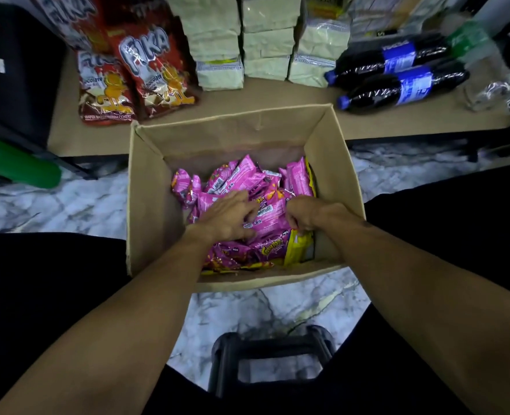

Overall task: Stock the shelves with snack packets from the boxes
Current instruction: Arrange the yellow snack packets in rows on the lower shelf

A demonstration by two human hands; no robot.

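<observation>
The pink snack packets (pixel 247 181) lie in a loose heap covering the bottom of the open box (pixel 158 223), with a yellow packet (pixel 298 250) stood on edge against the wall at 4 o'clock. None of the pink ones shows on the shelf (pixel 277 94) at 12 o'clock, so I judge this box barely begun: nearly all of its load is left to lift out and place.

Both hands are down inside the box, on top of the heap and close together, with one packet lying between them. The left hand (pixel 228 218) lies over the pile at 8 o'clock of the heap's centre, its fingers bent down onto that packet and gripping it. The right hand (pixel 303 215), at 4 o'clock, is curled tight, and it seems to pinch the same packet's edge, though its fingertips are hidden.

The shelf already carries red Fika packets (pixel 155 76) at 11 o'clock, stacked pale green packs (pixel 217 40) at 12, and cola bottles (pixel 397 85) lying flat at 2. The box stands on the marbled floor (pixel 68 205).
</observation>
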